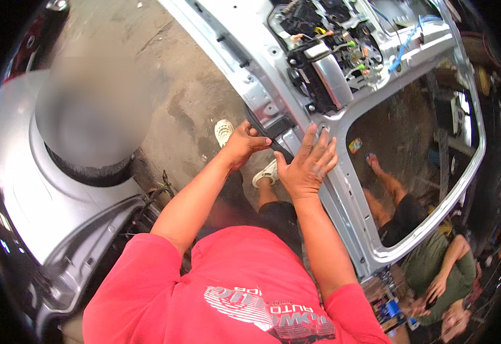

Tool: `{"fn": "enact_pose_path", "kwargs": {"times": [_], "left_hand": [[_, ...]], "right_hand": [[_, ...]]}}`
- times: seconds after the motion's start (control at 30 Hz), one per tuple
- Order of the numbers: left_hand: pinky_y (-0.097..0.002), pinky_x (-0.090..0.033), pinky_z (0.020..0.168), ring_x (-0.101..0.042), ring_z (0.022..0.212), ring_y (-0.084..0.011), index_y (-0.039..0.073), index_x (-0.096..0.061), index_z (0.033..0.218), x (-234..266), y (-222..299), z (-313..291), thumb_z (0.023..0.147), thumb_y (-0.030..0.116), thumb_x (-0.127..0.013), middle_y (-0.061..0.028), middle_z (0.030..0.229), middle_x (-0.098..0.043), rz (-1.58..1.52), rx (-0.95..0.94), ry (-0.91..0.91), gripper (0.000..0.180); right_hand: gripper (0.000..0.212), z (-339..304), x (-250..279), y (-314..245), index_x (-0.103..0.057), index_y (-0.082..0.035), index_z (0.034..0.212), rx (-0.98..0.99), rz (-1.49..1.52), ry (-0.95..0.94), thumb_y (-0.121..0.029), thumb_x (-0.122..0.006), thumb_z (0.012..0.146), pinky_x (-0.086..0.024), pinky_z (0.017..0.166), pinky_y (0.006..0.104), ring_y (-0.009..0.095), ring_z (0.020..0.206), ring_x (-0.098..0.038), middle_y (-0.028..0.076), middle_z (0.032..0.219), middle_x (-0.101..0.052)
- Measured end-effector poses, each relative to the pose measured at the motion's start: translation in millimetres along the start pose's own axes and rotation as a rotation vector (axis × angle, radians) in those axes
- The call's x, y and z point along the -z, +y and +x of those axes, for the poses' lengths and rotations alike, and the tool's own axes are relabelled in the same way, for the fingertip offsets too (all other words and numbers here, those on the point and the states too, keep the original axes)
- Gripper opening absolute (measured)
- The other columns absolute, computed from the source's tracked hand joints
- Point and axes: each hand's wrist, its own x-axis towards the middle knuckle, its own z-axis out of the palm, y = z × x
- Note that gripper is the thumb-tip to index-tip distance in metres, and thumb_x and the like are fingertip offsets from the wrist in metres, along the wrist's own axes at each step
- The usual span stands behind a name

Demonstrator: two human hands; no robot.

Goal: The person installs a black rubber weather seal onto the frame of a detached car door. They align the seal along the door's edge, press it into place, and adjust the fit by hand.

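A silver car door (262, 86), stripped of its trim, stands on edge in front of me, its window frame (468, 166) curving to the right. My left hand (243, 143) is shut on a black rubber strip (264, 129) that runs along the door's inner edge. My right hand (307, 163) lies flat with fingers spread against the door panel, just right of the strip's lower end. Black wiring and a lock mechanism (325, 63) show in the door's upper cavity.
A silver car body (26, 189) with an open door sill fills the left. Stained concrete floor (187, 97) lies between. Another person in a green shirt (434, 264) sits low behind the window opening at the right. My white shoes (224, 132) are below.
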Motion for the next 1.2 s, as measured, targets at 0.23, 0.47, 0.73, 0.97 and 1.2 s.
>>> {"fn": "enact_pose_path", "kwargs": {"times": [0.23,0.47,0.73,0.97,1.2], "left_hand": [[-0.0360,-0.060,0.086,-0.072,0.100,-0.0228,0.001,-0.055,0.126,-2,18,3,0.083,-0.005,-0.080,-0.0079,0.105,-0.070,0.126,0.063,-0.031,0.051],[-0.0381,-0.060,0.070,-0.075,0.081,-0.0279,-0.002,-0.059,0.120,7,36,1,0.088,0.021,-0.084,-0.0143,0.099,-0.074,0.817,0.037,0.107,0.046],[-0.0521,-0.056,0.078,-0.072,0.087,-0.0408,0.003,-0.067,0.107,-23,66,-23,0.087,0.032,-0.081,-0.0176,0.090,-0.073,1.667,-0.841,-0.064,0.037],[-0.0461,-0.058,0.077,-0.074,0.090,-0.0392,0.001,-0.070,0.107,-45,56,-11,0.083,0.029,-0.084,-0.0195,0.093,-0.076,1.573,-0.359,0.074,0.039],[-0.0479,-0.058,0.081,-0.074,0.096,-0.0410,-0.005,-0.061,0.110,-51,43,-14,0.083,0.017,-0.084,-0.0238,0.097,-0.076,1.515,-0.350,0.090,0.042]], "right_hand": [[0.124,-4,2,-3,-0.024,-0.012,0.167,-0.060,0.028,0.004,-0.052,-0.088,0.068,-0.033,0.109,0.0671,0.056,0.146,-0.033,0.027,0.164,-0.031],[0.124,-6,1,-1,-0.027,-0.013,0.167,-0.061,0.040,0.042,-0.051,-0.089,0.067,-0.031,0.110,0.0654,0.053,0.146,-0.034,0.024,0.163,-0.034],[0.121,-9,0,4,-0.030,-0.020,0.167,-0.088,0.090,0.073,-0.052,-0.088,0.066,-0.031,0.112,0.0645,0.052,0.148,-0.032,0.021,0.166,-0.032],[0.120,-15,-9,9,-0.030,-0.024,0.167,-0.081,0.119,0.114,-0.051,-0.089,0.065,-0.031,0.112,0.0640,0.050,0.150,-0.031,0.019,0.169,-0.027],[0.119,-21,-15,12,-0.030,-0.027,0.168,-0.046,0.129,0.165,-0.052,-0.087,0.066,-0.033,0.109,0.0632,0.047,0.151,-0.032,0.020,0.172,-0.024]]}}
